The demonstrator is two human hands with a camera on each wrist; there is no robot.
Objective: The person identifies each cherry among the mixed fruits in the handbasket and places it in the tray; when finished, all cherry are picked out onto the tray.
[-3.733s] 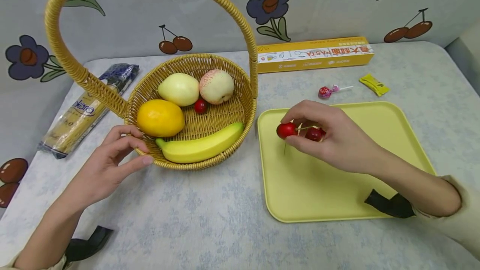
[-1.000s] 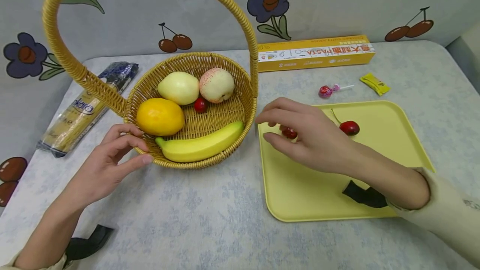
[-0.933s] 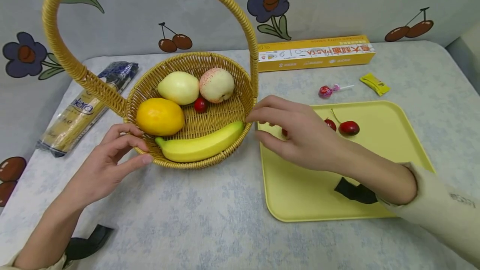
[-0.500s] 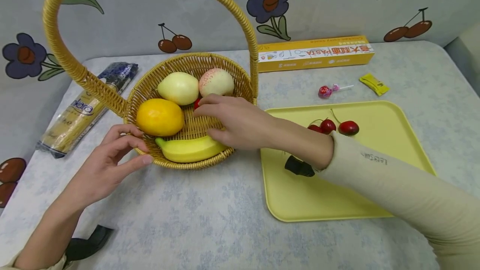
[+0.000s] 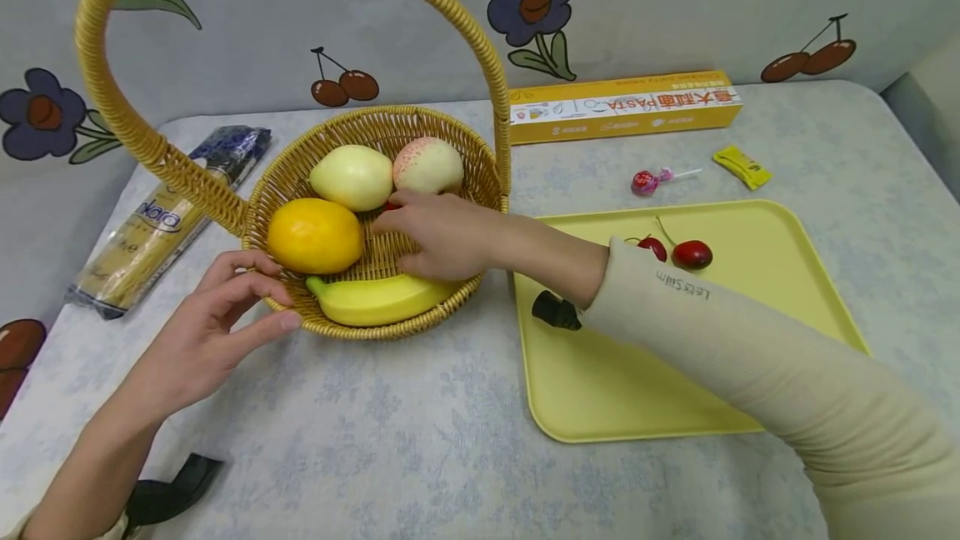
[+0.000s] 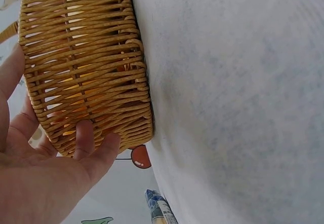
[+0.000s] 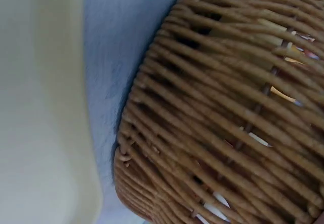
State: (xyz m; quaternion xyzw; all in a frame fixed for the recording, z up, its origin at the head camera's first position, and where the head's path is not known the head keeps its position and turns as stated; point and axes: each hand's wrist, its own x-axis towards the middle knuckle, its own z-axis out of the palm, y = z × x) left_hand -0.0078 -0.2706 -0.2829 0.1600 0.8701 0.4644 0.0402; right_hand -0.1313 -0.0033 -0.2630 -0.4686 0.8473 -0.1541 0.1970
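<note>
A wicker basket (image 5: 390, 325) with a tall handle stands on the left of the table. My left hand (image 5: 217, 323) holds its near left rim; in the left wrist view, some fingers (image 6: 85, 139) press the outer wall. My right hand (image 5: 442, 232) reaches inside over the basket floor, with a gap between thumb and fingers. Its fingers are right beside a red cherry (image 5: 391, 206), which is mostly hidden. Around it lie a banana (image 5: 367, 300), a yellow mango-like fruit (image 5: 315, 236), a pale yellow fruit (image 5: 351, 177) and a peach (image 5: 429, 163).
A yellow tray (image 5: 645, 407) on the right holds cherries (image 5: 692, 254), partly covered by the right sleeve. Behind it lie a lollipop (image 5: 645, 182), a yellow wrapped candy (image 5: 742, 167) and a pasta box (image 5: 626, 109). A pasta bag (image 5: 161, 223) lies left of the basket.
My right hand held cherries at the tray earlier; they now lie on the tray. It has moved left, over the rim and into the basket. My left hand stays on the rim.
</note>
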